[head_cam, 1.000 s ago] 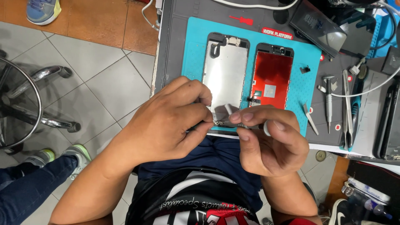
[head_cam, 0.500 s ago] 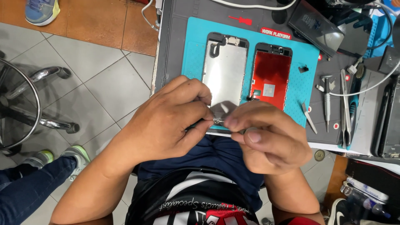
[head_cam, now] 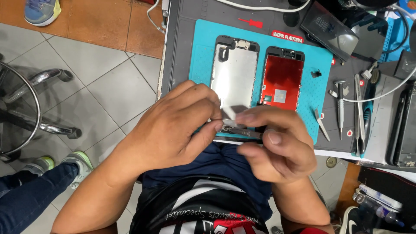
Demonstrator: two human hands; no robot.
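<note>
Both hands, the left hand (head_cam: 173,130) and the right hand (head_cam: 277,147), pinch a small metal part (head_cam: 236,128) just above the table (head_cam: 182,52) edge, near the teal mat (head_cam: 201,52), picking at it, which needs careful fingers.

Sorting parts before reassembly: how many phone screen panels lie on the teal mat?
2. A silver-backed panel lies left and a red-backed panel right, side by side. The hands cover their lower ends and may hide smaller parts.
</note>
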